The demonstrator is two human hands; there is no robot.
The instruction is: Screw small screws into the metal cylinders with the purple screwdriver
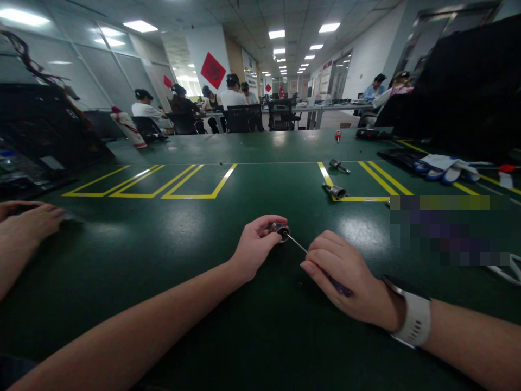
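Between the thumb and fingers of my left hand (257,243) is a small round metal part (280,231), its open end turned toward the right. My right hand (340,274) is wrapped round a screwdriver with a dark purple handle (341,288). The screwdriver's thin shaft runs up and left, and its tip is at the opening of the metal part. A tiny dark piece (300,283) lies on the green table below the shaft. Farther back, a metal part with a rod (336,191) lies on yellow tape, and a similar one (338,165) is behind it.
The green table (183,326) bears yellow tape outlines. Another person's hand (35,222) is at the left edge. White and blue gloves (445,167) lie at the right, with a red-handled tool (338,136) at the far side. Dark equipment stands on both sides.
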